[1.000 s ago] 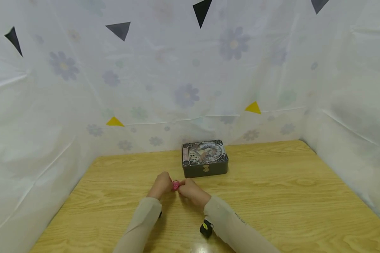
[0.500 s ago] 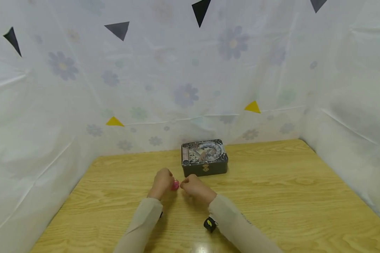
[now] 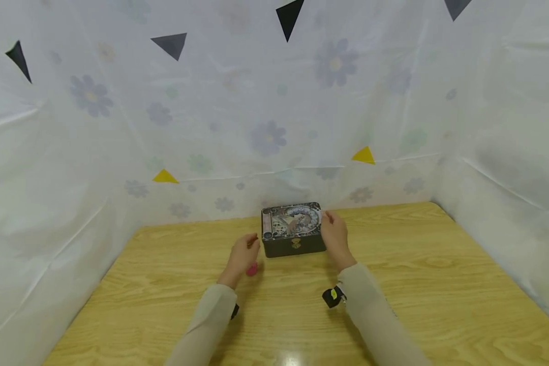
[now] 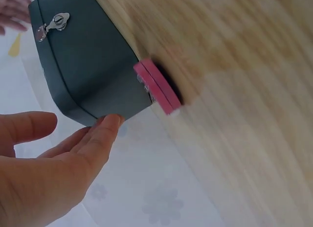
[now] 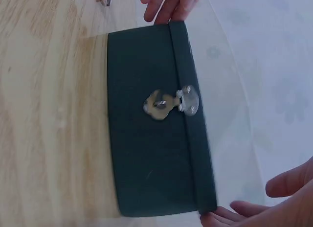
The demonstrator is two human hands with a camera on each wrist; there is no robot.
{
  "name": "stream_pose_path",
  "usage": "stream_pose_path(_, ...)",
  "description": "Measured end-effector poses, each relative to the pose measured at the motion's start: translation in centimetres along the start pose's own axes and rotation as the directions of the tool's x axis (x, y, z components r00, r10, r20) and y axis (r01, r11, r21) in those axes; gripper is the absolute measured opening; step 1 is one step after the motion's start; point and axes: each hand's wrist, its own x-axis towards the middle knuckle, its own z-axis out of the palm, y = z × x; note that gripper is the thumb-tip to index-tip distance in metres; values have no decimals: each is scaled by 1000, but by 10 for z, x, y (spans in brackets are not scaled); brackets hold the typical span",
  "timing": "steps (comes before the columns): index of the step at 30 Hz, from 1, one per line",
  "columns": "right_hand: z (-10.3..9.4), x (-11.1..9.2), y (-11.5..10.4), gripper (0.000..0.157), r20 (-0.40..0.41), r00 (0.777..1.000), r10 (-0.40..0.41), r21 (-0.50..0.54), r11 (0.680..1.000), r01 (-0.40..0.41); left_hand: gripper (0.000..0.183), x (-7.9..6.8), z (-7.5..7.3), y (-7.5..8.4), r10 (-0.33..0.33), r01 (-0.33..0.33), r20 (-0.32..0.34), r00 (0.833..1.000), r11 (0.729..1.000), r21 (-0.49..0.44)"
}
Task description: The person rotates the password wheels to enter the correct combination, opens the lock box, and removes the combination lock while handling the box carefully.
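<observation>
A dark green tin box (image 3: 274, 248) with a patterned lid stands lid up at the back of the table. Its metal clasp (image 5: 160, 104) is on the front face. My left hand (image 3: 242, 255) is at the box's left end, thumb apart and fingers extended; in the left wrist view the fingertips overlap the box's edge, contact unclear. My right hand (image 3: 336, 238) is at the right end, its fingers at the lid's edge and the thumb held away. On the table beside the left hand lies a small pink thing like a padlock (image 4: 156, 86), which neither hand holds.
The wooden table (image 3: 416, 274) carries the box near its back edge. A white flowered sheet (image 3: 219, 117) hangs behind and along both sides. Black, grey and yellow triangles are on the sheet.
The left hand has let go of the pink padlock-like thing and moved up to the box's left end. My right hand has moved up and right to the box's right end.
</observation>
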Motion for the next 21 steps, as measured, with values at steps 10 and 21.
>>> stream_pose_path(10, -16, 7, 14, 40, 130, 971, 202, 204, 953, -226, 41, 3, 7, 4, 47, -46, 37, 998, 999, -28)
stream_pose_path(21, -15, 1, 17, 44, 78, 979, 189, 94, 976, -196, 41, 5, 13, 2, 46, -44, 53, 998, 998, -36)
